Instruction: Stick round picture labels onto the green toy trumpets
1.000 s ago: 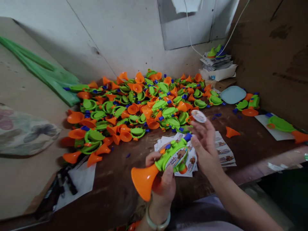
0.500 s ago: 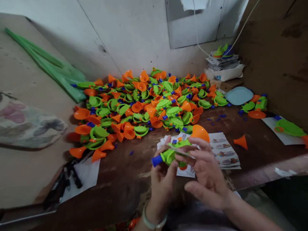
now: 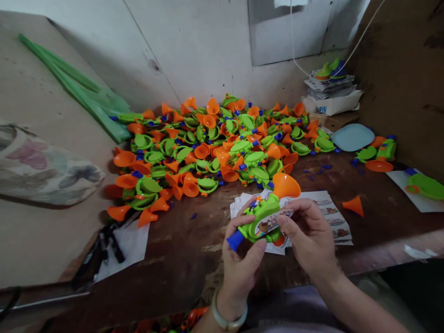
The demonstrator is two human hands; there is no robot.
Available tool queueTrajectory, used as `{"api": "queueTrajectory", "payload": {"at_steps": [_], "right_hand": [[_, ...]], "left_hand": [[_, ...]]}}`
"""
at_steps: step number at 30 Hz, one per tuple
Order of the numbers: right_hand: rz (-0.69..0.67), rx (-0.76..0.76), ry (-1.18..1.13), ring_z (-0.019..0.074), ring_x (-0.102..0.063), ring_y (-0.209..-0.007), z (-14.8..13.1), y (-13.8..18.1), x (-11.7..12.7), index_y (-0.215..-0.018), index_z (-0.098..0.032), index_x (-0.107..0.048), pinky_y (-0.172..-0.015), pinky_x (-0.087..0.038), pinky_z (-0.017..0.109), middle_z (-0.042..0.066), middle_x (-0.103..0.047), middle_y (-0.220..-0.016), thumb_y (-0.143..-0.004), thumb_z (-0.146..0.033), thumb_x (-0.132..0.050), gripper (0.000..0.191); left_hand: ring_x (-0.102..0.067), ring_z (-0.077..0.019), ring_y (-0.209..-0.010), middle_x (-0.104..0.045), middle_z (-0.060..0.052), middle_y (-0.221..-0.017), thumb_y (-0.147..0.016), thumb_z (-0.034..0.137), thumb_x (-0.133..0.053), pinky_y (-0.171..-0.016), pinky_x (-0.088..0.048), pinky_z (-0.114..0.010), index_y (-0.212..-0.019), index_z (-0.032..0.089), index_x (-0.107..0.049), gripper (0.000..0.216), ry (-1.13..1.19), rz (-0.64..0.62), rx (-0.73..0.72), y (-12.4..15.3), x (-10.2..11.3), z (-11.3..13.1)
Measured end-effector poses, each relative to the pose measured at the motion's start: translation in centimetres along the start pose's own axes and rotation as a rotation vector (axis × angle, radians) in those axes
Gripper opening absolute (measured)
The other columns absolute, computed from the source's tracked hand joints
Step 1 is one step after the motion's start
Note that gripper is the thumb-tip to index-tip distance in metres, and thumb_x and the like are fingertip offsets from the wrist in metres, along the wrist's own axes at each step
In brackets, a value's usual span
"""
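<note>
My left hand [image 3: 239, 254] is closed round a toy trumpet [image 3: 255, 229] with a green body, a blue mouthpiece towards the lower left and an orange bell at the upper right. A sticker [image 3: 269, 224] with a printed bear picture lies against the flat oval side of the body. Its right end is pinched between the thumb and fingers of my right hand [image 3: 310, 236]. Whether the sticker's whole left part is stuck down, I cannot tell. Under the hands lie sticker sheets [image 3: 335, 215] with rows of similar pictures.
Toy trumpets [image 3: 204, 152] are heaped along the back wall. A loose orange bell [image 3: 354, 206], small blue bits [image 3: 321, 167] and a pale blue lid-like plate [image 3: 353, 137] lie to the right. Black pens [image 3: 113, 245] rest on paper at left. Stacked papers [image 3: 331, 92] stand in the back corner.
The sticker, edge-on above the trumpet before, now lies against its oval side. My right hand's fingers have closed on its right end. The trumpet has turned, showing that side. The view shifted slightly.
</note>
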State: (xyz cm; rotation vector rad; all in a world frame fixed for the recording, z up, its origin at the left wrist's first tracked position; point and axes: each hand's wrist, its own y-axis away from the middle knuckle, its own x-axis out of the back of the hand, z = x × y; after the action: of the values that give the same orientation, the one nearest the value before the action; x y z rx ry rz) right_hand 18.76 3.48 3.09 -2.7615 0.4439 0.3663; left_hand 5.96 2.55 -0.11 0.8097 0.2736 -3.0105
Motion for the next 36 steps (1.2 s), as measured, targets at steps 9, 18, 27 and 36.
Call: {"api": "queueTrajectory", "payload": {"at_steps": [9, 18, 27, 36], "right_hand": [[-0.056, 0.029, 0.080, 0.0089, -0.059, -0.053, -0.4, -0.1, 0.0, -0.089, -0.026, -0.070, -0.046, -0.055, 0.017, -0.005, -0.067, -0.075, -0.090, -0.030, -0.084, 0.015], [-0.069, 0.128, 0.227, 0.0110, -0.063, -0.058, -0.4, -0.1, 0.0, -0.090, -0.025, -0.068, -0.049, -0.055, 0.020, -0.004, -0.067, -0.076, -0.090, -0.020, -0.078, 0.011], [-0.083, 0.268, 0.398, 0.0118, -0.061, -0.057, -0.7, -0.8, 0.0, -0.089, -0.025, -0.068, -0.052, -0.054, 0.022, -0.004, -0.068, -0.074, -0.090, -0.017, -0.074, 0.010], [0.074, 0.516, 0.719, 0.0300, -0.062, -0.116, 0.7, -1.1, 0.6, -0.141, -0.029, -0.052, -0.073, -0.058, 0.038, 0.014, -0.055, -0.138, -0.093, -0.039, -0.079, 0.056]], "left_hand": [[-0.067, -0.0343, -0.136, -0.068, -0.011, -0.149, -0.085, 0.035, -0.088, -0.112, -0.055, -0.051, -0.107, 0.028, -0.076, 0.026, -0.088, 0.022, -0.053, -0.1, 0.3, -0.4], [-0.065, -0.0336, -0.138, -0.074, -0.010, -0.139, -0.089, 0.034, -0.084, -0.115, -0.052, -0.051, -0.099, 0.026, -0.076, 0.014, -0.162, 0.100, -0.075, -0.2, 0.1, -0.8], [-0.064, -0.0341, -0.139, -0.073, -0.009, -0.140, -0.092, 0.030, -0.080, -0.115, -0.053, -0.055, -0.098, 0.027, -0.075, 0.008, -0.241, 0.112, -0.141, 0.7, 0.2, -0.7], [-0.067, -0.0315, -0.135, -0.076, -0.008, -0.135, -0.093, 0.027, -0.078, -0.111, -0.056, -0.049, -0.099, 0.028, -0.075, 0.006, -0.283, 0.111, -0.204, 0.5, 0.3, -0.7]]}}
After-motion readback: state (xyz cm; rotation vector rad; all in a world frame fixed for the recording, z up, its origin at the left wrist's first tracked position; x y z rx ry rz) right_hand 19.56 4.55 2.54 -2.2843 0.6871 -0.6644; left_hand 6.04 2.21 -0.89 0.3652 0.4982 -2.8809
